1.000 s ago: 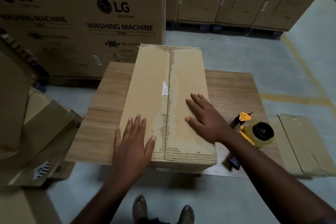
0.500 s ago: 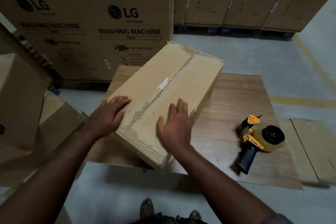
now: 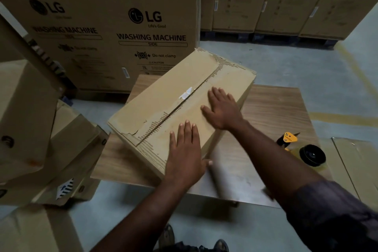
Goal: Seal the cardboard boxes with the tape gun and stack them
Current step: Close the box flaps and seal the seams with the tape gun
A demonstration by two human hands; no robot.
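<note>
A long brown cardboard box (image 3: 163, 96) lies skewed on the low wooden table (image 3: 274, 108), one end pointing far right, the other overhanging the table's left side. Its top seam is ragged, with a white scrap near the middle. My left hand (image 3: 185, 151) lies flat on the near corner of the box, fingers straight, thumb over the edge. My right hand (image 3: 223, 108) presses flat on the box's right half, fingers spread. The yellow and black tape gun (image 3: 296, 147) rests on the table's right side, behind my right forearm, untouched.
Other cardboard boxes (image 3: 30, 120) are piled at the left, close to the table. Large washing machine cartons (image 3: 114, 26) stand behind the table and along the back. A flat cardboard piece (image 3: 360, 165) lies on the floor at the right. My shoes show below.
The box has been turned from lengthwise to diagonal across the table. My left hand shifted from the box's left edge to its near corner; my right hand moved farther up the top.
</note>
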